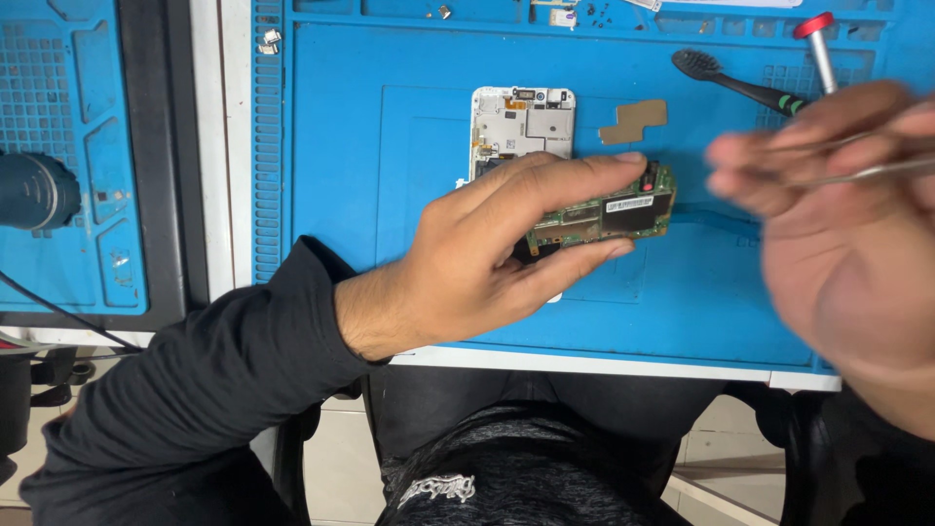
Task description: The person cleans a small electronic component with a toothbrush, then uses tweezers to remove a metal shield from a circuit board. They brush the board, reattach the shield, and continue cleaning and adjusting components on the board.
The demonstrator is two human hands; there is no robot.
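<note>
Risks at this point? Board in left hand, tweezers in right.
1. The left hand pinches the green circuit board only at its edges, in the air above the blue mat; it could slip.
2. The right hand is motion-blurred and holds metal tweezers close to the board; a tip might scrape components.
3. Tiny loose parts near the mat's edge could get knocked away.

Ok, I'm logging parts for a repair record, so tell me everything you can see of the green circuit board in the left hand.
The green circuit board is a small, narrow, irregular strip, with a dark rectangular chip, metal shields, a white label and a small red part near its top right edge. It is held lengthwise above the blue mat, clear of it. The left hand pinches it, fingers along the top edge, thumb along the bottom. Its left end is hidden by the hand.
</note>
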